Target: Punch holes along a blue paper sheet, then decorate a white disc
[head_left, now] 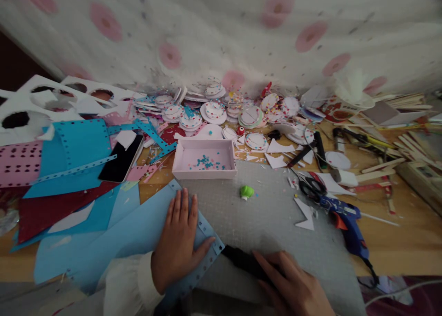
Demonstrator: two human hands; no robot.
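Note:
My left hand (181, 242) lies flat on a light blue sheet (124, 224), fingers spread, with the thumb near its right corner. Small holes run along the two edges that meet at that corner. In my right hand (290, 284) is a slim black craft knife (243, 260), its dark tip touching or just beside the sheet's corner. The blade itself cannot be made out. A grey cutting mat (276, 228) lies underneath. Above my left hand stands a pale pink open box (203, 173) with small blue cut-out bits (206, 162) inside. A green punch (246, 192) sits on the mat.
Decorated white paper discs (214, 111) crowd the back by a flowered curtain (221, 35). A phone (121, 158) and coloured sheets (74, 146) lie left. Scissors (312, 187), a blue glue gun (354, 231) with cord, and wooden sticks (380, 169) are right.

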